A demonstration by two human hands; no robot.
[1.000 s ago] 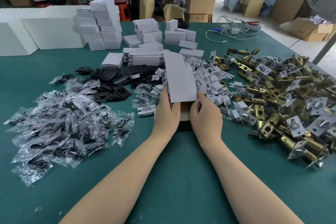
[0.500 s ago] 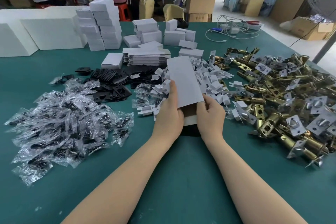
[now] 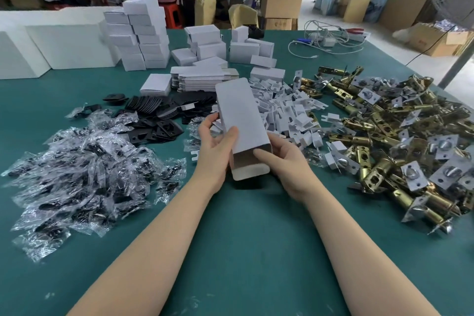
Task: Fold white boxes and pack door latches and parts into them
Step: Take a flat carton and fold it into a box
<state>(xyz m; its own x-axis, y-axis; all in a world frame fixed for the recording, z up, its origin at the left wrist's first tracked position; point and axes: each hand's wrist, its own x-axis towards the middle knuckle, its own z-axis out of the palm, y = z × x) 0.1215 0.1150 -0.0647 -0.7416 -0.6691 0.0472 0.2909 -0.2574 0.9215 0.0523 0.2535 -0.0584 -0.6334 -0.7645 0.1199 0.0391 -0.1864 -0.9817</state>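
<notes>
A white cardboard box (image 3: 241, 120), opened into a long sleeve, is held above the green table (image 3: 256, 238) at the centre. My left hand (image 3: 216, 149) grips its left side with the thumb on top. My right hand (image 3: 284, 159) holds the near right corner, a finger at the open end where a flap sticks out. To the right lies a heap of brass door latches (image 3: 400, 136). Bagged parts (image 3: 84, 169) cover the left, black plates (image 3: 159, 115) sit behind them, and white card inserts (image 3: 289, 113) lie beyond the box.
A stack of flat unfolded boxes (image 3: 200, 78) and piles of folded white boxes (image 3: 143, 33) stand at the back. White foam blocks (image 3: 51, 43) line the far left. Cables (image 3: 328, 41) lie at the back right. People and cartons are beyond the table.
The flat box blank has been raised, tilted and opened into a sleeve. My left hand shifted up along its left side; my right hand moved to the open near end.
</notes>
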